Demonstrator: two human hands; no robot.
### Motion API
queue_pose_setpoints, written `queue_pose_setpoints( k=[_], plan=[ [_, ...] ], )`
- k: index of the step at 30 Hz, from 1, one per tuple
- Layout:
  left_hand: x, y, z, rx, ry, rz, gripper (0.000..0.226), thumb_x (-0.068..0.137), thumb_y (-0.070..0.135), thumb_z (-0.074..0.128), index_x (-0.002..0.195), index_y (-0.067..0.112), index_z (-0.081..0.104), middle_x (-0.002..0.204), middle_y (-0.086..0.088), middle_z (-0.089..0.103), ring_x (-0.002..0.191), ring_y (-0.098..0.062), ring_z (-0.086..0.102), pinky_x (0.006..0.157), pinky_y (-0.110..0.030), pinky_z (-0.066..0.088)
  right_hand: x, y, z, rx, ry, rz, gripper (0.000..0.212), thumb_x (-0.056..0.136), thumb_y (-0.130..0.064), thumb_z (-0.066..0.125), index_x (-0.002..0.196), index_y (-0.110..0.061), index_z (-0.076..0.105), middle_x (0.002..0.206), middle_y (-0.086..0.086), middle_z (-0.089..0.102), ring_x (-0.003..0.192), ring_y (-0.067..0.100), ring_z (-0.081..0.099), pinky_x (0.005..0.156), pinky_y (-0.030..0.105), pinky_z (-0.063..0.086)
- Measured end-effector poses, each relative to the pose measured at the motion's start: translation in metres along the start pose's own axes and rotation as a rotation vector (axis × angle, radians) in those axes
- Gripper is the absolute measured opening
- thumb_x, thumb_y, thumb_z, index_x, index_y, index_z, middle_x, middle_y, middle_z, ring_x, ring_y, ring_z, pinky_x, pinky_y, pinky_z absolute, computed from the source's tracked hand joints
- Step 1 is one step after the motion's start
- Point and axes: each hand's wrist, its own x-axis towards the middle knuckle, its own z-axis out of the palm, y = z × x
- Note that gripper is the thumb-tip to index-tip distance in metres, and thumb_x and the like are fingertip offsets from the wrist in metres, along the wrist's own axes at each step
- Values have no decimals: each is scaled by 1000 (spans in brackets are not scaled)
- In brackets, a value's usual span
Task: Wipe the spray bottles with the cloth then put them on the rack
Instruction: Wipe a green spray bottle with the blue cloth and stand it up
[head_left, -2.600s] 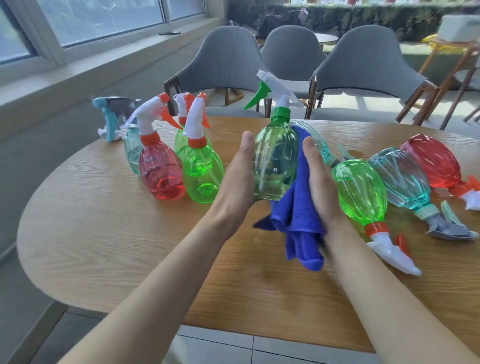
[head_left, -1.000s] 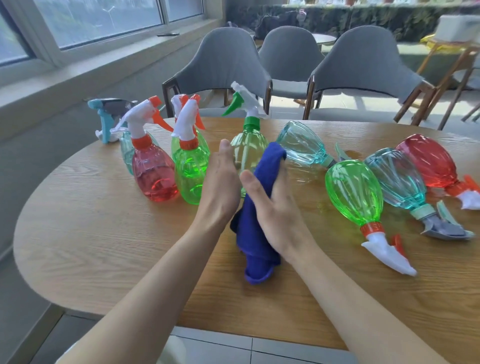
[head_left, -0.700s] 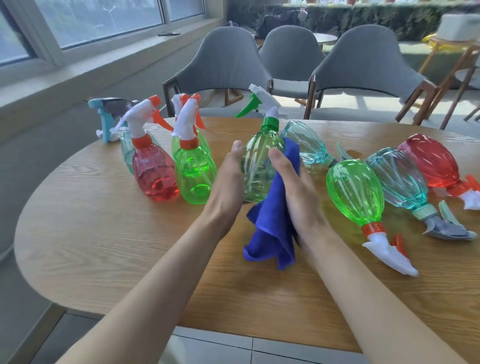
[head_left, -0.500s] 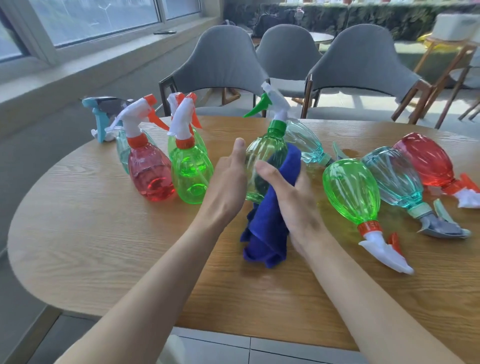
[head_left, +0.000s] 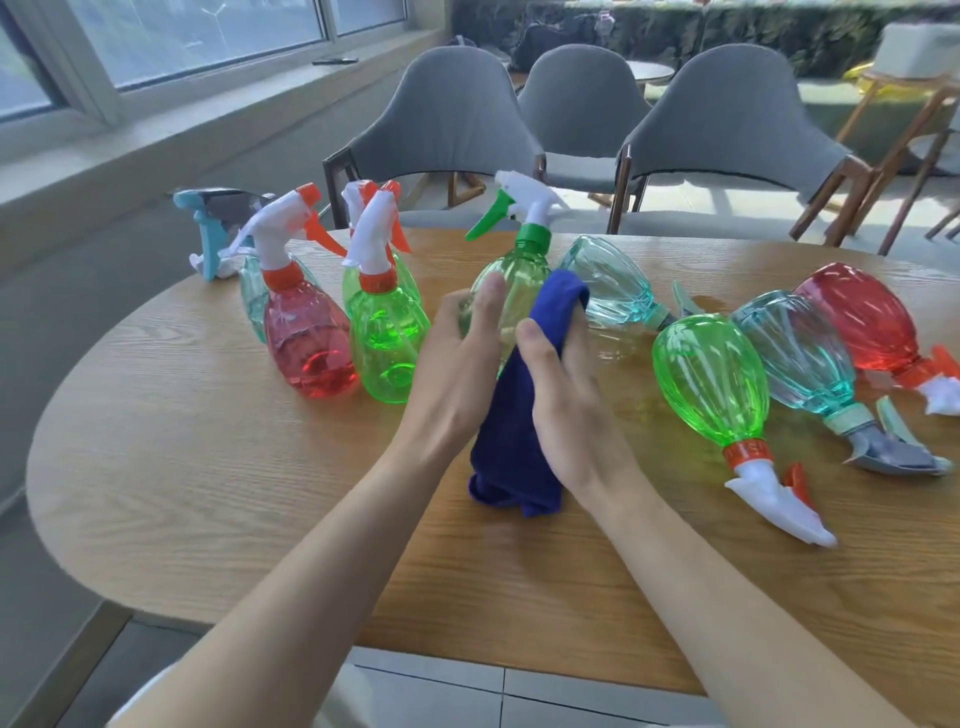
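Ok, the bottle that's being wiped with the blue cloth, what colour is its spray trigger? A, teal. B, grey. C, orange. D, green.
D: the upright green bottle, gripped by the left hand while the right hand holds the blue cloth against it, has a green trigger on its white spray head.

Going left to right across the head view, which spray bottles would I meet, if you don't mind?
Upright red bottle, upright green bottle, held green bottle, lying teal bottle, lying green bottle, grey-trigger teal bottle, lying red bottle.
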Motion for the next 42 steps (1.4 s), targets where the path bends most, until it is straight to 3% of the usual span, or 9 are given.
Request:
queue_pose_setpoints(
  k=[3, 9, 12, 16, 21, 24, 32, 36, 42],
  plan=[
    [2, -1, -3, -71, 23, -80, 54, 101, 74, 46, 119, 26, 64, 107, 19, 66, 88, 14, 60, 81, -20, 46, 1, 4, -1, -80, -29, -28, 66, 107, -56, 36, 167, -34, 21, 140, -49, 25, 136, -32, 15, 116, 9, 10],
    [4, -9, -2, -101, -40, -98, 48, 93, 83, 51, 107, 40, 68, 117, 16, 73, 97, 9, 68, 102, -42, 55, 14, 7, -2, 224, 35, 147, 67, 97, -71, 45, 155, -39, 47, 151, -14, 58, 144, 9, 50, 125, 52, 34],
    [8, -10, -2, -90, -9, -142, 52, 91, 85, 48, 107, 39, 65, 109, 20, 69, 100, 2, 66, 102, -40, 54, 12, 9, -1, 171, 12, 146, 63, 98, -71, 43, 153, -41, 46, 148, -22, 56, 142, -3, 46, 126, 41, 30],
    [14, -9, -3, -102, 29, -206, 36, 101, 75, 46, 91, 42, 55, 89, 27, 51, 79, 10, 48, 76, -25, 41, 11, 8, -6, -1, 22, 144, 25, 109, -54, 46, 113, -34, 59, 112, -5, 66, 95, -8, 58, 93, 25, 42],
    [21, -15, 2, -107, 32, -212, 67, 102, 76, 43, 145, 28, 60, 101, 28, 52, 91, 13, 48, 77, -22, 38, 25, 5, -17, -102, 122, 153, 29, 106, -49, 54, 108, -22, 66, 163, -7, 27, 124, -4, 44, 96, 23, 32],
    [20, -14, 7, -69, 31, -201, 54, 103, 75, 41, 130, 32, 61, 100, 27, 55, 91, 11, 52, 72, -19, 37, 37, 3, -23, -164, 157, 212, 30, 107, -48, 53, 110, -22, 68, 177, -9, -4, 155, 9, 25, 97, 22, 21],
    [30, -16, 10, -71, 34, -165, 58, 99, 80, 44, 120, 31, 65, 112, 20, 68, 103, 5, 61, 84, -27, 44, 61, 14, -28, -285, 122, 228, 34, 111, -38, 47, 125, -15, 68, 178, -5, -11, 162, 14, 11, 101, 20, 16],
    [34, -18, 7, -67, 42, -183, 65, 90, 88, 46, 114, 32, 69, 112, 15, 74, 106, -5, 69, 96, -36, 51, 63, 19, -24, -299, 100, 208, 34, 112, -37, 44, 123, -15, 67, 178, -9, -5, 162, 12, 12, 108, 27, 19],
    [32, -16, 2, -66, 45, -182, 70, 88, 89, 44, 115, 29, 70, 113, 12, 76, 108, -9, 70, 103, -40, 51, 62, 21, -10, -166, 141, 275, 25, 104, -37, 40, 91, -29, 60, 144, 8, 52, 143, 31, 43, 119, 50, 32]
  ],
)
